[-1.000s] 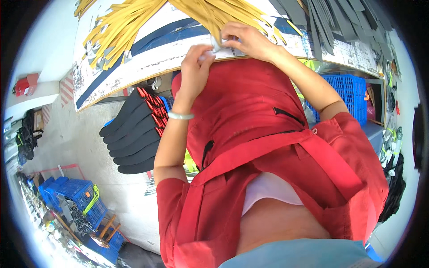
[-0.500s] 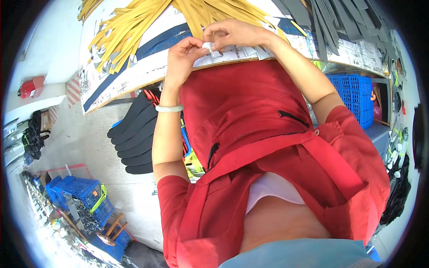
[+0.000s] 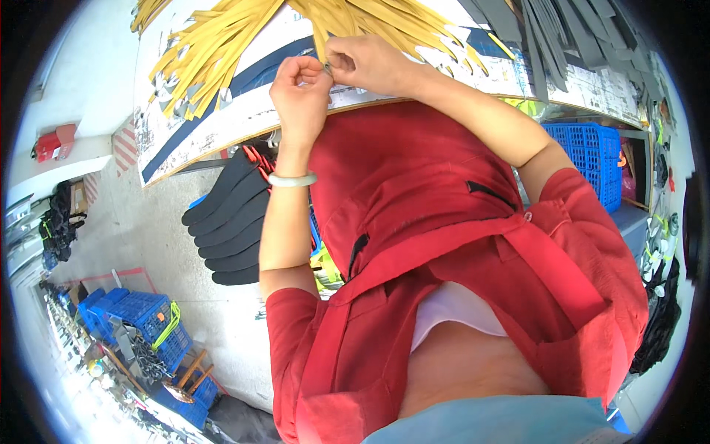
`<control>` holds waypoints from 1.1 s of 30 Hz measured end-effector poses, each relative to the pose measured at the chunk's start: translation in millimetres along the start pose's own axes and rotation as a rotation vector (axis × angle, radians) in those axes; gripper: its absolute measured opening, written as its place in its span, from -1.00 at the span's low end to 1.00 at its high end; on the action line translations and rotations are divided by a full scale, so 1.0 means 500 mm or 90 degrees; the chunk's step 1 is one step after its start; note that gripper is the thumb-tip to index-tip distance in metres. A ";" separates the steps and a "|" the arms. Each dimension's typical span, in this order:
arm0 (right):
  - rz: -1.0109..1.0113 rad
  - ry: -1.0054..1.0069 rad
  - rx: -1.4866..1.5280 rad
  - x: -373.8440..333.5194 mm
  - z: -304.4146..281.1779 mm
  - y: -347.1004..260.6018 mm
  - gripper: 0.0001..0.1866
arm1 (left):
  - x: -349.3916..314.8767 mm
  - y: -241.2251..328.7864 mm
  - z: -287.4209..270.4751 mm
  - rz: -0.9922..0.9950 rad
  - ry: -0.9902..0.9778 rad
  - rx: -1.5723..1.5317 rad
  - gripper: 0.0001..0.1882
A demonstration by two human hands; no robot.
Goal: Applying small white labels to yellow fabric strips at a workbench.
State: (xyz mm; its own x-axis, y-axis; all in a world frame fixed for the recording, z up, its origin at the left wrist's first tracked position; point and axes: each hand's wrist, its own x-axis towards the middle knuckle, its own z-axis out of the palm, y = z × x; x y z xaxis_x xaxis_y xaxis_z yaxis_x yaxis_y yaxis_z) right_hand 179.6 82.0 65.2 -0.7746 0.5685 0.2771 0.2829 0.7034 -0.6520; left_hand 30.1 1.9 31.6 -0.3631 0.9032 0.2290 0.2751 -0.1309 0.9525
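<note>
Over the front edge of the white-topped table (image 3: 196, 140), my two hands meet, fingertips together. My left hand (image 3: 302, 100) is closed, with thumb and forefinger pinched at a small dark bit (image 3: 327, 68) too tiny to name. From the other side my right hand (image 3: 373, 65) pinches at the same spot; its curled fingers hide most of what is there. A yellow strap (image 3: 320, 33) runs down from the pile to just behind the fingertips. Many more yellow straps (image 3: 222, 48), some with grey ends, fan out beyond my hands, over a dark blue strip (image 3: 174, 146).
Grey straps (image 3: 540, 44) hang over the table's far right. Beneath it stands a blue crate (image 3: 588, 159). Black curved pieces (image 3: 229, 214) with red edges are stacked left of my apron (image 3: 407, 170). More blue crates (image 3: 148, 314) stand on the floor at lower left.
Both hands have shifted a little left and drawn closer together. The white piece that showed between my fingers is out of sight now.
</note>
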 end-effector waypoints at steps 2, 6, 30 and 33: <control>-0.022 0.088 -0.008 -0.026 0.025 0.024 -0.84 | -0.018 0.026 0.023 0.046 -0.006 0.012 -0.91; -0.003 0.159 0.047 -0.047 0.036 0.021 -0.85 | -0.029 0.028 -0.014 -0.073 -0.054 -0.227 -0.90; 0.200 0.014 0.555 -0.057 0.032 -0.010 -0.81 | -0.034 0.038 -0.054 0.169 -0.103 0.134 -0.88; 0.179 0.019 0.513 -0.055 0.039 -0.019 -0.82 | -0.046 0.040 -0.053 0.174 -0.096 0.208 -0.92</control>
State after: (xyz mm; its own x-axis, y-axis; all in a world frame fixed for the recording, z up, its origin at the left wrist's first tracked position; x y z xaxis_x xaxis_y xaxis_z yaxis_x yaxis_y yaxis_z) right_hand 187.3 51.2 50.1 -0.7172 0.6957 0.0405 -0.0347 0.0224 -0.9991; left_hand 20.4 -32.5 50.8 -0.1111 0.9060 0.4083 0.6182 -0.2587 0.7422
